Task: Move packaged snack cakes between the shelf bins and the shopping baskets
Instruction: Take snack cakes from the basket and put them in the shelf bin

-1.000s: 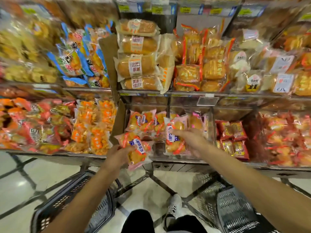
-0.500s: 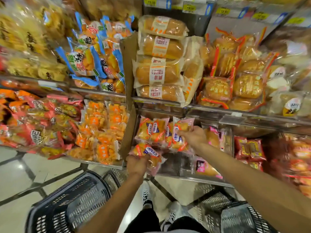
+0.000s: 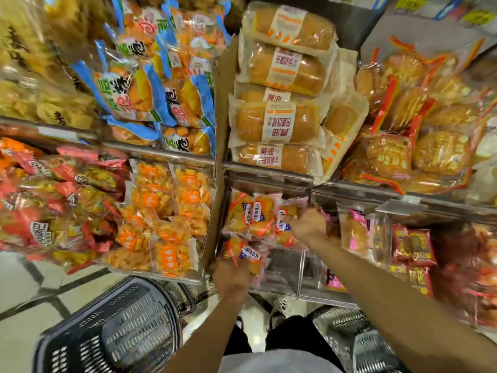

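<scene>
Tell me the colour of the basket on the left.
Dark blue-black basket, best seen in the head view.

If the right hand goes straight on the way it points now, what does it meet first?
The right hand already grips a snack cake pack. It points up and left into the bin, so it would probably meet first the standing packs just beside. The depth is unclear.

A shop, a supermarket's bakery snack aisle. Tiered metal shelves [image 3: 166, 153] hold clear bins crammed with wrapped bread loaves [image 3: 279, 122] and bagged snack cakes [image 3: 250, 216]; yellow price tags [image 3: 478, 17] run along the far top edge. Plastic shopping baskets [image 3: 115, 332] stand on the near tiled floor [image 3: 24, 286].
</scene>
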